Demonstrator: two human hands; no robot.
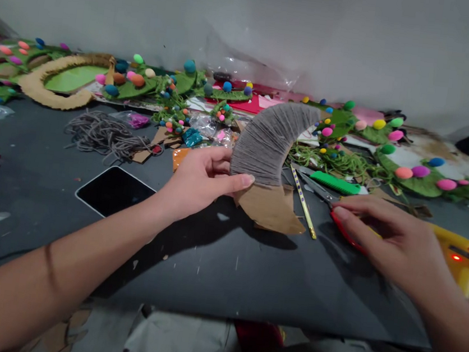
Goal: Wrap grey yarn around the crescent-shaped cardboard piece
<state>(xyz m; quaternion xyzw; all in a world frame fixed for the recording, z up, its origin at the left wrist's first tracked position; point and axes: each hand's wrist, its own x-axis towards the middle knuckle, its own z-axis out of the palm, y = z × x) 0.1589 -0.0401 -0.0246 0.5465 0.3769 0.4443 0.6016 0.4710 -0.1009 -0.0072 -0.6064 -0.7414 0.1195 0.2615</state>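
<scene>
A cardboard crescent (266,143) wrapped tightly in grey yarn stands raised over the table, its lower end bare brown cardboard. My left hand (202,181) grips it by the left edge, thumb in front and fingers behind. To the right, my right hand (396,240) is closed around the red handles of a pair of scissors (319,191). The blades point left toward the crescent and lie apart from it; part of the handles is hidden by my fingers. Between the crescent and the scissors lies a pencil (303,203), with a green cutter (335,182) just behind the blades.
A phone (116,192) and a heap of grey yarn (106,136) lie at left. Behind them is a beige wrapped ring (53,87). Green pieces with coloured pompoms (143,83) line the wall. A yellow glue gun (458,255) with a red light sits at right.
</scene>
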